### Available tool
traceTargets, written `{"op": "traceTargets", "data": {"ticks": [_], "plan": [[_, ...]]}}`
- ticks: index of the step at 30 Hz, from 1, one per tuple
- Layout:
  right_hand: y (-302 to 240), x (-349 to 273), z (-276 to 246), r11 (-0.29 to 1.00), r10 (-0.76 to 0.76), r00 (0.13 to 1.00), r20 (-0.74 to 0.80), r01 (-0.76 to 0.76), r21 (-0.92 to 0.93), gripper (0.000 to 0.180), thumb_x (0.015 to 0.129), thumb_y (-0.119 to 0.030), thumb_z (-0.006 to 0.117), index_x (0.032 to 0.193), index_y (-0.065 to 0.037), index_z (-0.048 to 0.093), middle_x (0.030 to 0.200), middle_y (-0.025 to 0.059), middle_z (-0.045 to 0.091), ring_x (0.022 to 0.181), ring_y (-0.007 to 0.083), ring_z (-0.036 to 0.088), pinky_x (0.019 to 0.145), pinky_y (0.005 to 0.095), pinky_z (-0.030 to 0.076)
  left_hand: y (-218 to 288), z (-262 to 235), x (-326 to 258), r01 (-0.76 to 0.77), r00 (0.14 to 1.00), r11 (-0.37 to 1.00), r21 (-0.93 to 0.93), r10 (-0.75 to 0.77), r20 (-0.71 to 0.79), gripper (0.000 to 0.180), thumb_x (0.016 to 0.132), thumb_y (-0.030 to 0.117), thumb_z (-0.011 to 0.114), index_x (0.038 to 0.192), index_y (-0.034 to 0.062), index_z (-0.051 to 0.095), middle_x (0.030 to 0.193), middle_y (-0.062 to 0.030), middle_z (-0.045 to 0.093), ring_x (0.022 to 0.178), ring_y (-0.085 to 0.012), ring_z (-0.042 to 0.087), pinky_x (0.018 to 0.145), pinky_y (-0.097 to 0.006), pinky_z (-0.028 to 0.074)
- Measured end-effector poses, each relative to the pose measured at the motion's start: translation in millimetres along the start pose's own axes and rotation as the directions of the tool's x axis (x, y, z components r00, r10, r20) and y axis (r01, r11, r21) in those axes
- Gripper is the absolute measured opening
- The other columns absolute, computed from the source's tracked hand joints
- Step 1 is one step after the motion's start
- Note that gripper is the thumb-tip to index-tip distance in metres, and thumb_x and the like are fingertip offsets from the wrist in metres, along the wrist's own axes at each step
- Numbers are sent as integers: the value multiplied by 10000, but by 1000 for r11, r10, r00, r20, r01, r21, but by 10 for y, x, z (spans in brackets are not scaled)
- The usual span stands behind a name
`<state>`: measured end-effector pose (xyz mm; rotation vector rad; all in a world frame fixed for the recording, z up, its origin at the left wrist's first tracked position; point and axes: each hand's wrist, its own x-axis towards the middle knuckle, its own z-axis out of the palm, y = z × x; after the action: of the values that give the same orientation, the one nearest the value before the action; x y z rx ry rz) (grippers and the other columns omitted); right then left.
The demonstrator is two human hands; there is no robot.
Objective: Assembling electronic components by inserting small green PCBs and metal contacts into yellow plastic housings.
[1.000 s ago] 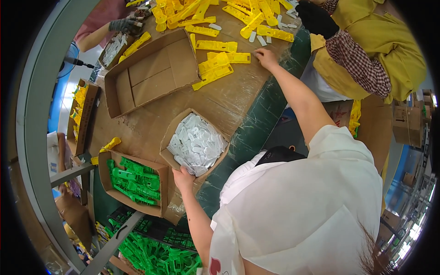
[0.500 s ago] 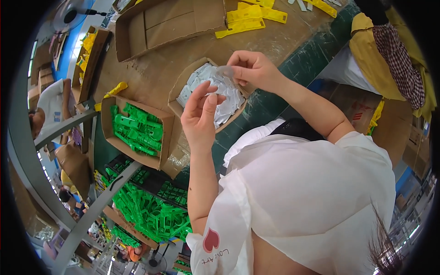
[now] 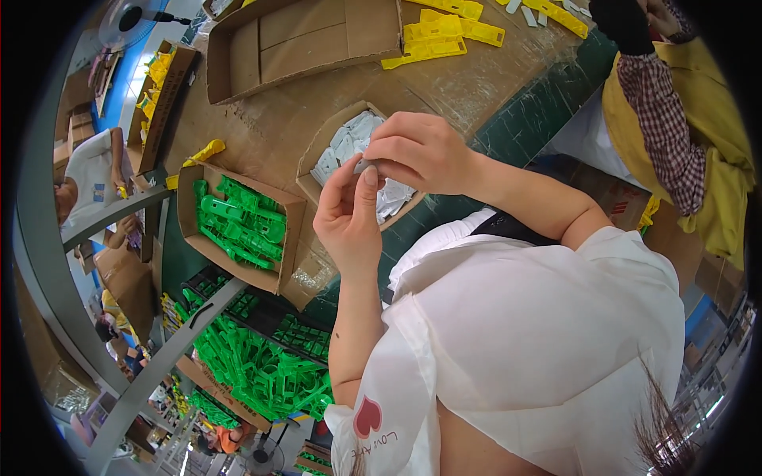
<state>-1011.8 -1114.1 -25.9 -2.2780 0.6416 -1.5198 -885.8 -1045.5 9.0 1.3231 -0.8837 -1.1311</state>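
Brown-topped worktop (image 3: 448, 91), green-edged. Small pale piece (image 3: 362, 166): between fingertips of left hand (image 3: 349, 222) and right hand (image 3: 427, 155), both curled to pinch on it; about equally near each, long axis hidden by fingers. Box (image 3: 307, 183) of white pieces (image 3: 348, 139): just beyond, partly screened by hands.

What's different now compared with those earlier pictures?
The right hand has come back from beside the yellow parts toward the person, to the box of white pieces. The left hand has let go of that box's edge and come up to meet it; a small pale piece now shows between the two hands. The box of green parts stays beside the white pieces' box.
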Motion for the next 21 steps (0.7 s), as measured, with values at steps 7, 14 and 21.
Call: {"op": "traceTargets", "data": {"ticks": [7,14,21], "plan": [[91,-180,204,-118,474,569,672,-715,689,572,661,-410,688,1054,-56,472,1025,40,487,994,135,458,846,274,384,60,-154,18,299,946,869,-395,-215,243,199,850,82,487,997,-45,530,842,-114,595,711,-183,592,639,-276,504],[132,-269,237,16,369,596,713,-771,636,597,660,-390,703,1088,-50,462,1041,65,470,1035,171,428,851,290,390,91,-164,-125,371,923,895,-249,-325,208,166,813,58,543,933,-55,561,790,-124,602,684,-196,612,603,-283,523],[36,-225,262,21,317,637,703,-745,667,530,646,-261,721,1072,-63,474,1039,48,470,1023,147,421,817,280,402,115,-216,-202,379,914,897,-227,-326,240,125,794,58,564,850,-54,563,738,-100,593,625,-163,594,575,-264,508]]}}
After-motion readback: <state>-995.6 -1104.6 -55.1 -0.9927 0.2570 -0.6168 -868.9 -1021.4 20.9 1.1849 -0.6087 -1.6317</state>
